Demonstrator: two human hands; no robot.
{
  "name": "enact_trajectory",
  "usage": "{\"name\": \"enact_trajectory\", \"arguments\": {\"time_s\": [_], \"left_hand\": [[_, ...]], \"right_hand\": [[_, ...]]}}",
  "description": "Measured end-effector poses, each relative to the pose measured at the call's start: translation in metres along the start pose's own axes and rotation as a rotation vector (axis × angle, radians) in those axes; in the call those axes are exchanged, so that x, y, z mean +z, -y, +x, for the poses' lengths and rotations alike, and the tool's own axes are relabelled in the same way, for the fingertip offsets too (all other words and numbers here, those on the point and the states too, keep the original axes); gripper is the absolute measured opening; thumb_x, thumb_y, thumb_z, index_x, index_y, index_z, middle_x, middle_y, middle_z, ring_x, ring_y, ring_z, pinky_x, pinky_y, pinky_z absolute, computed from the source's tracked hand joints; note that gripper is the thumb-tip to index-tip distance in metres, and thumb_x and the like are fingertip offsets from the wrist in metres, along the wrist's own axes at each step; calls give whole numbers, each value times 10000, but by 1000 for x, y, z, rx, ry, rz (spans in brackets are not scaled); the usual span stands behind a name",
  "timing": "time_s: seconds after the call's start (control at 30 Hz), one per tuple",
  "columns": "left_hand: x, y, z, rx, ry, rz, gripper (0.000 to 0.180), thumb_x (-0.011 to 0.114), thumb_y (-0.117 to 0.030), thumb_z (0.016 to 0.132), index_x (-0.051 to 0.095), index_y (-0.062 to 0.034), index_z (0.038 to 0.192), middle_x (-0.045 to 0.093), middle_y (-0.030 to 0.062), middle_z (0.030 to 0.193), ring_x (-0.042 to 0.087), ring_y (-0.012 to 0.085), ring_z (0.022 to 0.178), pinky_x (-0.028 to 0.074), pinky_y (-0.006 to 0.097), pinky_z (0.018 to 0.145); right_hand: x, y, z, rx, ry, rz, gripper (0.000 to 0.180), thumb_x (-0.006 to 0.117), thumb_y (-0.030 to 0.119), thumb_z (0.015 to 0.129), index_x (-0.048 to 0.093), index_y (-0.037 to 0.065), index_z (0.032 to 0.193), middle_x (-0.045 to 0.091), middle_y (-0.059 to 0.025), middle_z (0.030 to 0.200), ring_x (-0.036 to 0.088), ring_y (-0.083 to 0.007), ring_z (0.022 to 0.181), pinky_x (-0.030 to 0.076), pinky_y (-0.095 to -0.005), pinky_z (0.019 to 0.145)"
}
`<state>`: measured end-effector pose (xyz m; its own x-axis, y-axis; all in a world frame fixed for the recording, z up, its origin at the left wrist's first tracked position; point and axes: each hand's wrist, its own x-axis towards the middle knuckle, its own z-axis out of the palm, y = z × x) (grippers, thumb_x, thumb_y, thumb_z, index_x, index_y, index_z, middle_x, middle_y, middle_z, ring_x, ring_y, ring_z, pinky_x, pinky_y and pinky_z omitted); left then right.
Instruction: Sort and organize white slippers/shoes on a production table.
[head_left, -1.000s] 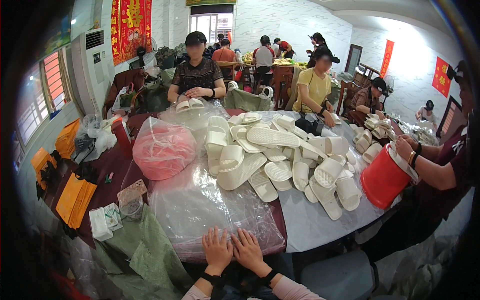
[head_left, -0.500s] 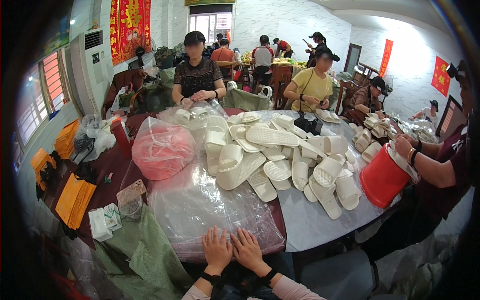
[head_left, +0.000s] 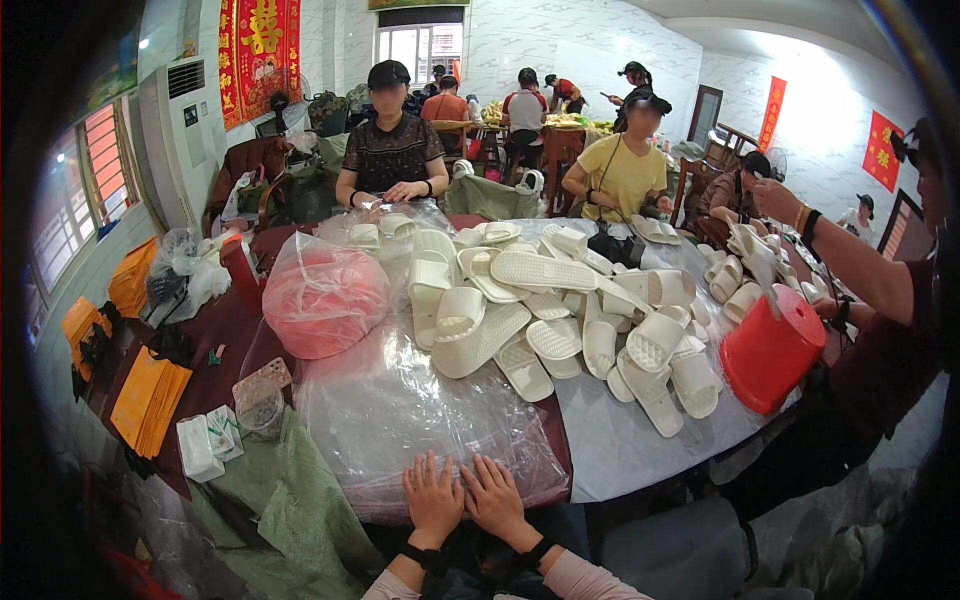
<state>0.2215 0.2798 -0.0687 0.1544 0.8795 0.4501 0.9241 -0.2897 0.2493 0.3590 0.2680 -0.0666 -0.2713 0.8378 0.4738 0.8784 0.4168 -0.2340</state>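
At the near edge of the table, my left hand (head_left: 434, 503) lies flat with its fingers stretched out on a clear plastic sheet (head_left: 390, 420). Close beside it, my right hand (head_left: 494, 500) rests the same way on the plastic. Neither hand holds anything. Beyond them spreads a pile of cream-white slippers (head_left: 545, 275), heaped across the middle and right of the table. A pink, rounded bundle in a clear plastic bag (head_left: 326, 300) sits to the left of the pile.
Orange packets (head_left: 150, 402), a tissue pack (head_left: 201, 448) and a phone (head_left: 263, 384) on a clear tub lie at left. An upturned red bucket (head_left: 772, 350) stands at right by a co-worker (head_left: 880, 300). Two people (head_left: 395, 160) (head_left: 615, 165) sit across the table. A grey chair (head_left: 680, 545) is near right.
My hands have stayed still. The co-worker at right has raised one hand and lifted a slipper off the red bucket. Across the table, the two people's hands have shifted slightly.
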Motion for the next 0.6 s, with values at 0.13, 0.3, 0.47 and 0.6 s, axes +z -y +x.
{"name": "enact_trajectory", "arguments": {"time_s": [0.13, 0.3, 0.47, 0.6], "left_hand": [[0, 0, 0, 0, 0, 3, 435, 542, -295, 826, 560, -114, 1222, 437, 194, 1345, 366, 369, 1267, 225, 548, 1057], [0, 0, 1, -1, 0, -7, 436, 544, -290, 823, 557, -111, 1221, 438, 194, 1342, 363, 368, 1267, 226, 548, 1055], [-2, 0, 1, 1, 0, -8, 436, 549, -283, 818, 557, -106, 1217, 435, 199, 1342, 364, 372, 1264, 227, 552, 1053], [0, 0, 0, 5, -5, -8, 445, 550, -289, 818, 550, -104, 1223, 432, 200, 1344, 361, 376, 1265, 230, 554, 1050]], "right_hand": [[-1, 0, 0, 1, 8, 2, 420, 513, 274, 868, 537, 86, 1242, 496, -176, 1301, 444, -296, 1234, 286, -417, 1054], [-2, 0, 1, 3, 12, -1, 422, 516, 271, 865, 535, 87, 1245, 490, -176, 1309, 438, -296, 1239, 284, -415, 1055], [0, 0, 1, 7, 16, 5, 425, 510, 272, 871, 528, 95, 1257, 481, -173, 1318, 434, -298, 1244, 298, -427, 1048], [-2, 0, 1, 18, 19, 37, 436, 531, 251, 857, 520, 83, 1259, 483, -173, 1315, 438, -302, 1237, 288, -420, 1052]]}}
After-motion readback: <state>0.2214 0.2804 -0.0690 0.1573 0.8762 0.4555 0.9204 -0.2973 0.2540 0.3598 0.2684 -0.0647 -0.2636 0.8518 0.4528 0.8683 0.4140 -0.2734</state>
